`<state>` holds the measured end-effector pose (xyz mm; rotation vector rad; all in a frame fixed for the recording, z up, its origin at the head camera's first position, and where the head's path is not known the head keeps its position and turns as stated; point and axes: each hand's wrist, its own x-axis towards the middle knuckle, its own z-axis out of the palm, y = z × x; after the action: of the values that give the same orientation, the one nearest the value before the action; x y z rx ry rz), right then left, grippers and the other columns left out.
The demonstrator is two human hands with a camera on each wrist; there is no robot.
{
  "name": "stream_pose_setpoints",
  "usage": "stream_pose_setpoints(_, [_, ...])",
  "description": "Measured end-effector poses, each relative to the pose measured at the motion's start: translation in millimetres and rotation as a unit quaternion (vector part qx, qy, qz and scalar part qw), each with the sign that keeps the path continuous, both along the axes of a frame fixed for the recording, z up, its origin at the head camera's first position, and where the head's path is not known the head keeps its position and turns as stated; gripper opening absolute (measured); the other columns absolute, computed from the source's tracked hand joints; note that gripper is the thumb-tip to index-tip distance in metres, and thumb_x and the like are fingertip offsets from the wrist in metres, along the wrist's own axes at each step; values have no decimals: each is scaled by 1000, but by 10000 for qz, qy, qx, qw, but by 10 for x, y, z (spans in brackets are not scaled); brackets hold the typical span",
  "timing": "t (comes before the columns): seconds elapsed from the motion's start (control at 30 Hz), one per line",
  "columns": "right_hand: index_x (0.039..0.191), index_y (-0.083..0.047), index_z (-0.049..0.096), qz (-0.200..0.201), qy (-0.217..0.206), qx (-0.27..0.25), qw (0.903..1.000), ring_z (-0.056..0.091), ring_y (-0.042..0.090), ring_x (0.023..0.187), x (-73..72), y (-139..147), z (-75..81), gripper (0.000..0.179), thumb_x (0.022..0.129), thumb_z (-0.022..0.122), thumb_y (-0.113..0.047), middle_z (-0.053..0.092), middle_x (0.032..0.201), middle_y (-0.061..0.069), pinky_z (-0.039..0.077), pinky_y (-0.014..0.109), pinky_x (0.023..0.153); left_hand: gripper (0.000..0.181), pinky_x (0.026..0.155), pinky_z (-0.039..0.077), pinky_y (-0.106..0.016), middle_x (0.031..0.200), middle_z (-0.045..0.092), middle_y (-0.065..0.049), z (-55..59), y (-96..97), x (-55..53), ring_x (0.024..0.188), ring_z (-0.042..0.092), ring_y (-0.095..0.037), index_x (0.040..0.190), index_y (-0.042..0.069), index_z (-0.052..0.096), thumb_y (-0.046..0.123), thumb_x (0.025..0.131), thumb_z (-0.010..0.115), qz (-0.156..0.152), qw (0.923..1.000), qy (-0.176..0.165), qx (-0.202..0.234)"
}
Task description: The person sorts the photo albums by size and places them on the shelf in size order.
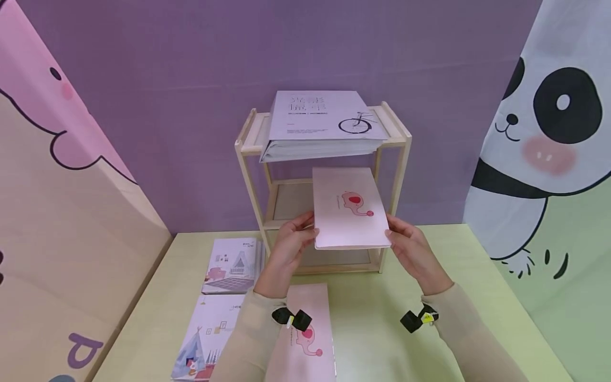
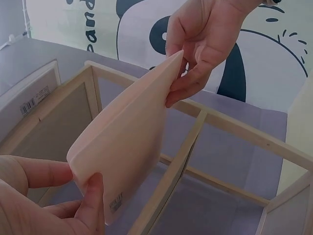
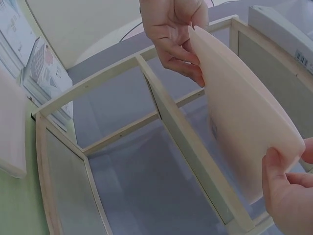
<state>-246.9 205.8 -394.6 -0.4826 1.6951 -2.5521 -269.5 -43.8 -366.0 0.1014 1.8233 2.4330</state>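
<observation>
A pink notebook (image 1: 350, 209) with a red elephant on its cover is held by both hands in front of the wooden shelf rack (image 1: 292, 199). My left hand (image 1: 290, 249) pinches its near left corner. At the near right edge, my right hand (image 1: 414, 252) grips it between thumb and fingers. In the left wrist view the notebook (image 2: 129, 127) appears tilted over the rack's middle shelf. From the right wrist, its pale back cover (image 3: 234, 112) and a split along the page edge show; whether it is more than one notebook I cannot tell.
A stack of white books (image 1: 329, 116) with a bicycle cover sits on the rack's top and overhangs its front. On the table (image 1: 377, 318), another pink notebook (image 1: 310, 302) lies partly under my left forearm. Two piles of illustrated books, one with a tent cover (image 1: 205, 334), lie at left.
</observation>
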Motion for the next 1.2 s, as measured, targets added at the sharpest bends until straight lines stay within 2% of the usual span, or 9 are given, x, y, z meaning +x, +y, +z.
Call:
stream_pose_setpoints(0.1, [141, 19, 10, -60, -115, 22, 9999, 56, 6, 102, -21, 1, 14, 55, 92, 33, 11, 51, 120, -2, 47, 16, 84, 50, 65, 46, -15, 114, 54, -15, 14, 4, -31, 86, 53, -9, 131, -15, 42, -17, 83, 51, 2, 10000, -4, -13])
stream_pose_setpoints(0.17, [142, 18, 10, -114, -198, 69, 9997, 56, 5, 101, -34, -1, 22, 55, 92, 32, 11, 46, 126, 4, 47, 15, 84, 50, 66, 46, -15, 115, 53, -15, 24, 6, -51, 86, 53, -9, 132, -15, 42, -16, 83, 51, -26, 10000, -2, -42])
stream_pose_setpoints(0.3, [142, 17, 9, -186, -291, 154, 9993, 55, 4, 101, -53, -8, 37, 56, 92, 31, 11, 26, 143, 26, 47, 14, 85, 50, 68, 47, -16, 117, 53, -16, 43, 15, -90, 86, 53, -9, 132, -14, 42, -16, 83, 51, -79, 9999, 15, -110])
stream_pose_setpoints(0.4, [142, 17, 8, -207, -279, 164, 9993, 55, 3, 102, -66, -13, 46, 55, 92, 31, 11, 13, 148, 32, 46, 14, 85, 49, 68, 47, -16, 116, 54, -16, 43, 21, -123, 86, 53, -9, 131, -14, 43, -16, 83, 51, -65, 9999, 33, -115])
stream_pose_setpoints(0.63, [142, 18, 11, -215, -214, 249, 9992, 55, 4, 102, -125, -24, 56, 53, 94, 32, 11, 15, 147, 33, 46, 14, 86, 48, 64, 46, -15, 105, 55, -9, 19, 23, -181, 84, 52, -10, 131, -14, 44, -17, 83, 52, 95, 9999, -59, -123])
stream_pose_setpoints(0.8, [142, 17, 14, -390, -199, 367, 9984, 55, 3, 101, -160, -30, 46, 51, 94, 33, 10, 19, 146, 32, 46, 14, 85, 48, 63, 45, -15, 102, 55, -8, 24, 44, -206, 83, 52, -9, 130, -15, 44, -18, 82, 51, 139, 9998, -16, -123])
stream_pose_setpoints(0.9, [142, 17, 15, -509, -213, 456, 9974, 54, 3, 100, -172, -38, 44, 50, 94, 32, 11, 21, 145, 32, 46, 13, 85, 48, 64, 45, -16, 106, 56, -11, 19, 59, -214, 84, 52, -9, 130, -15, 44, -17, 83, 51, 179, 9996, 17, -224])
stream_pose_setpoints(1.07, [142, 17, 14, -548, -187, 562, 9967, 50, 3, 105, -183, -51, 66, 50, 95, 31, 11, 19, 149, 30, 44, 12, 88, 47, 66, 46, -16, 120, 54, -24, 12, 89, -236, 88, 52, -11, 130, -15, 45, -16, 83, 51, 229, 9992, 57, -332])
stream_pose_setpoints(1.2, [141, 18, 15, -610, -131, 480, 9969, 51, 3, 104, -209, -82, 60, 49, 95, 29, 12, 20, 147, 32, 44, 12, 88, 45, 67, 46, -16, 124, 52, -29, 13, 103, -261, 88, 52, -11, 129, -15, 46, -16, 84, 50, 278, 9989, 75, -373])
